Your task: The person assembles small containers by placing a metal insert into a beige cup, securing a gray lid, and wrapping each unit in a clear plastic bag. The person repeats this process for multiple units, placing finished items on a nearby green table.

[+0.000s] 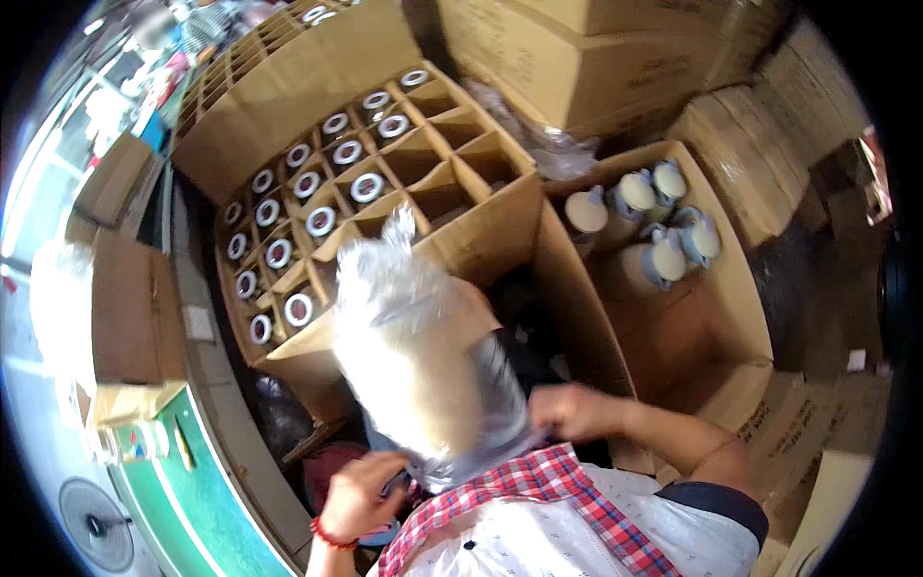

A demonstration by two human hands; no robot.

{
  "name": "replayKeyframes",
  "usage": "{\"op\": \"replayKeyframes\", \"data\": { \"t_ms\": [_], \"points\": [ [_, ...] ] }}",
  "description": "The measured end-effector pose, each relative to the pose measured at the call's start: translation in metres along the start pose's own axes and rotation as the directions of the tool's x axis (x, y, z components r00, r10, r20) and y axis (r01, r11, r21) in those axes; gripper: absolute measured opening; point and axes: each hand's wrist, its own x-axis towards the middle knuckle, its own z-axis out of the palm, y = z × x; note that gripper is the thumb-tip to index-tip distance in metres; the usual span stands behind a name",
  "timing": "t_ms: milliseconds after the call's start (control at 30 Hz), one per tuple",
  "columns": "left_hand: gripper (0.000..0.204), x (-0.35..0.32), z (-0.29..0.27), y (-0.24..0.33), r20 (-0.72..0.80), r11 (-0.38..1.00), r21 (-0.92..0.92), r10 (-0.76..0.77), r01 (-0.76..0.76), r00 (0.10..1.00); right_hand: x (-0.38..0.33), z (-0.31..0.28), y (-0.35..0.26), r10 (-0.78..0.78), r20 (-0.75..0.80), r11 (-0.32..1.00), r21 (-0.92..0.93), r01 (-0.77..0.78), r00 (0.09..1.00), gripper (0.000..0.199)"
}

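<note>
Cream container (423, 380) inside clear bag (375, 279) — before the chest, long axis 11-to-5 o'clock. Left hand (363, 492), fingers half-curled, beside its 7 o'clock edge; right hand (574, 413), bunched, at 4 — blurred, can't tell whether either grips plastic.

The bag (413, 370) is showing blurred and is hiding part of the divided box (495, 226) behind it, the left forearm (332, 556) beside it running off the lower edge.
</note>
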Motion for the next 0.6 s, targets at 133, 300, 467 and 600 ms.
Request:
{"op": "replayKeyframes", "data": {
  "t_ms": [133,300,467,600],
  "points": [
    [0.043,0.077,-0.007,0.064,0.089,0.923,0.247,0.283,-0.296,0.955,-0.014,0.011,-0.039,-0.058,0.074,0.993,0.109,0.049,0.996,0.020],
    [0.030,0.142,0.075,0.070,0.675,0.594,0.293,0.426,-0.749,0.602,-0.045,-0.083,-0.024,0.421,-0.275,0.907,0.116,-0.405,0.864,0.031],
    [0.030,0.165,0.045,0.048,0.763,0.692,0.275,0.265,-0.667,0.590,-0.145,-0.159,0.150,0.179,-0.902,0.767,-0.123,-0.630,0.394,0.067],
    [0.039,0.132,-0.069,0.040,0.522,0.939,0.334,-0.114,-0.080,0.845,-0.220,-0.193,0.253,0.428,-0.893,0.475,0.090,-0.876,0.140,0.105]
  ]
}}
